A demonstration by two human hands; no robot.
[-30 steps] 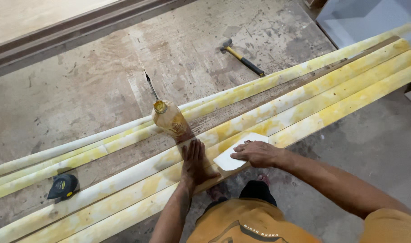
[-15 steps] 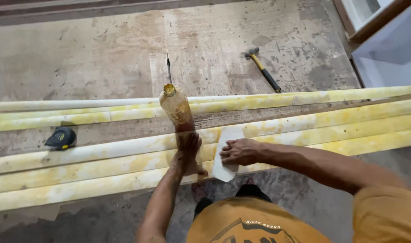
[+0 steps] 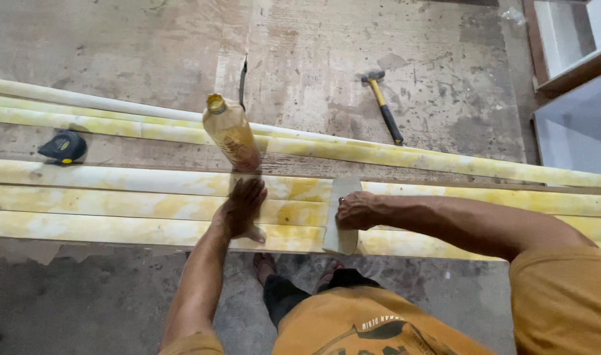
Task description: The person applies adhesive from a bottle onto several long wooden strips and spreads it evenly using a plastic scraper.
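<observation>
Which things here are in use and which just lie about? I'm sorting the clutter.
In use: left hand flat on the yellow-smeared strips; right hand pressing the pale sheet; bottle close by.
Lying about: hammer, tape measure, screwdriver.

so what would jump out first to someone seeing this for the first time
The long yellow-stained strips running across the floor, with the left hand flat on them and the right hand pressing a pale sheet against them. Just behind the left hand stands a plastic bottle of amber liquid. A hammer lies further back on the right, a tape measure at left.
</observation>
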